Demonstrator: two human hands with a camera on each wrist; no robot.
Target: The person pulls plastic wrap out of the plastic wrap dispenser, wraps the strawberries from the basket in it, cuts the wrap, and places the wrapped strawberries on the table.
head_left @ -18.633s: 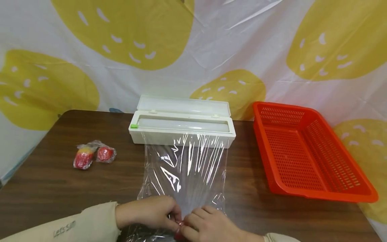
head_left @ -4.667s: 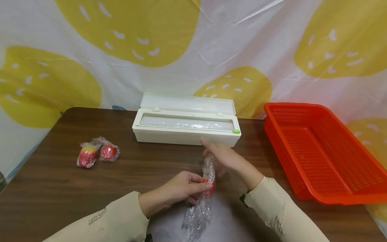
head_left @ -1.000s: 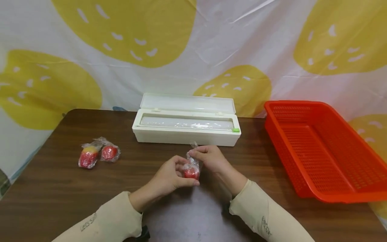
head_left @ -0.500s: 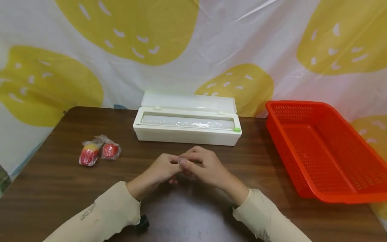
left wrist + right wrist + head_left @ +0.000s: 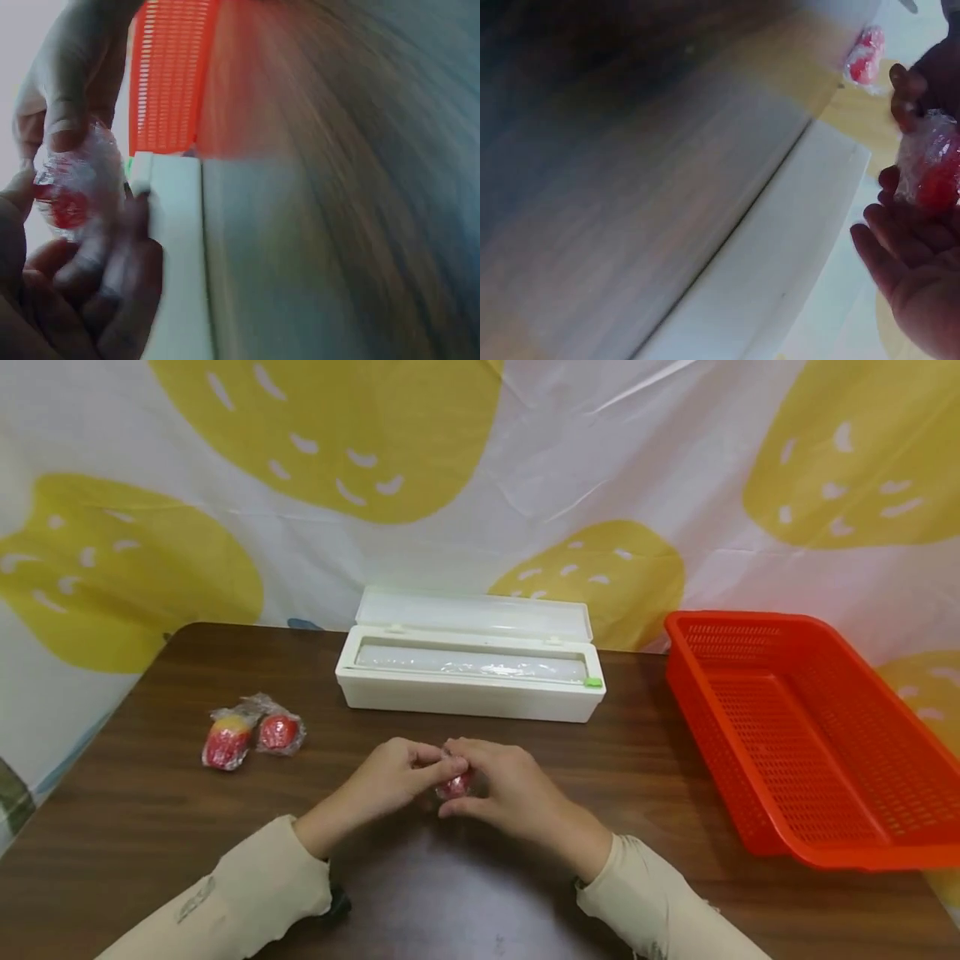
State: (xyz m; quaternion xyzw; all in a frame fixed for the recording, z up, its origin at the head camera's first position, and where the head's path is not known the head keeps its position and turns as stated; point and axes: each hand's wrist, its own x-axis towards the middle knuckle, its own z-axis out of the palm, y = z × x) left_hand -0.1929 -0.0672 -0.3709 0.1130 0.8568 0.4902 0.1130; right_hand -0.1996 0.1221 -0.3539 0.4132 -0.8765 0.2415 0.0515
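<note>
A small red fruit [image 5: 453, 788] wrapped in clear cling film is held between both hands above the table, before the film dispenser. My left hand [image 5: 386, 781] holds it from the left, thumb over its top. My right hand [image 5: 521, 793] curves round its right side, thumb at the near side. In the left wrist view, crinkled film [image 5: 101, 161] covers the red fruit [image 5: 69, 208], with fingers above and below. In the right wrist view, the wrapped fruit [image 5: 939, 180] sits against the right hand's fingers [image 5: 900, 240].
A white cling film dispenser [image 5: 468, 697] stands lid up at the back, its green slider [image 5: 592, 682] at the right end. Two film-wrapped fruits, one red-yellow [image 5: 227, 743] and one red [image 5: 278, 732], lie at left. A red plastic basket [image 5: 686, 718] stands at right.
Film earlier stretched from the dispenser is cut off, and the slider went from left to right. The fruit became wrapped; its loose film tail is now gathered close, and the hands turn it.
</note>
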